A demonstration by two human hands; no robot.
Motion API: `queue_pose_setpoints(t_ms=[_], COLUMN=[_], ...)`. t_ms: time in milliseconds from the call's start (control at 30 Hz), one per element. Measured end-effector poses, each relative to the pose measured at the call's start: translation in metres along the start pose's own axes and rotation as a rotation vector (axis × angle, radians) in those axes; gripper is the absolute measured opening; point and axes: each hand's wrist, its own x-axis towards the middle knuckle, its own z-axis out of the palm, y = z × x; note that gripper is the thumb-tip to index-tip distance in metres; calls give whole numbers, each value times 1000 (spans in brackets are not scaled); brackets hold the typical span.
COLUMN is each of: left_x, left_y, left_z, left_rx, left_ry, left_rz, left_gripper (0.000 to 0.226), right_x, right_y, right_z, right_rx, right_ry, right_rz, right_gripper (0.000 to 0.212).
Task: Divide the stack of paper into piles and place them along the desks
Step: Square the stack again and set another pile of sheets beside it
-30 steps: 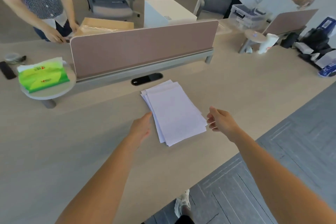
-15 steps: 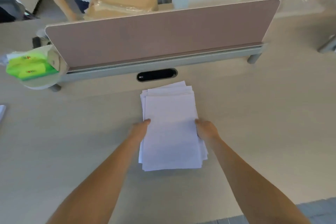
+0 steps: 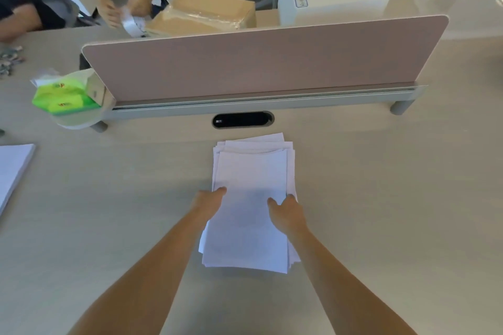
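Head view: paper stack (image 3: pixel 251 198) lies on the desk (image 3: pixel 381 198), sheets fanned, just before the cable port (image 3: pixel 243 119) under the pink divider (image 3: pixel 258 62). Grip confirmed: left hand (image 3: pixel 208 202) pinches its left edge, right hand (image 3: pixel 285 212) its right edge — thumbs on top. Another paper pile (image 3: pixel 12 168) lies well apart, far left. A green tissue pack (image 3: pixel 61 96) sits at the divider's left end.

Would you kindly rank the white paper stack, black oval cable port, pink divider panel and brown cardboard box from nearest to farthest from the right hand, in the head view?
1. White paper stack, gripped by the right hand at its right edge.
2. Black oval cable port, just beyond the stack.
3. Pink divider panel, behind the port.
4. Brown cardboard box, behind the panel, leftward.
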Motion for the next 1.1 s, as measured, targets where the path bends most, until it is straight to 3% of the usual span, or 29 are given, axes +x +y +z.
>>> queue_pose_setpoints(t_ms=[267, 400, 567, 800, 1100], left_x=[-12, -18, -20, -19, -19], left_y=[-3, -2, -4, -2, -2], left_z=[10, 15, 14, 13, 12], left_rx=[73, 127, 180, 204, 170], left_ry=[-11, -20, -41, -61, -77], left_rz=[34, 61, 83, 74, 69], left_gripper=[33, 27, 38, 38, 42], right_x=[-17, -24, -33, -37, -35], right_y=[-4, -11, -20, -26, -21], right_z=[21, 28, 41, 50, 53], right_rx=[14, -200, -347, -282, -310], right_ry=[80, 101, 136, 38, 81], right_rz=[-74, -86, -136, -178, -170], right_gripper=[79, 87, 92, 95, 103])
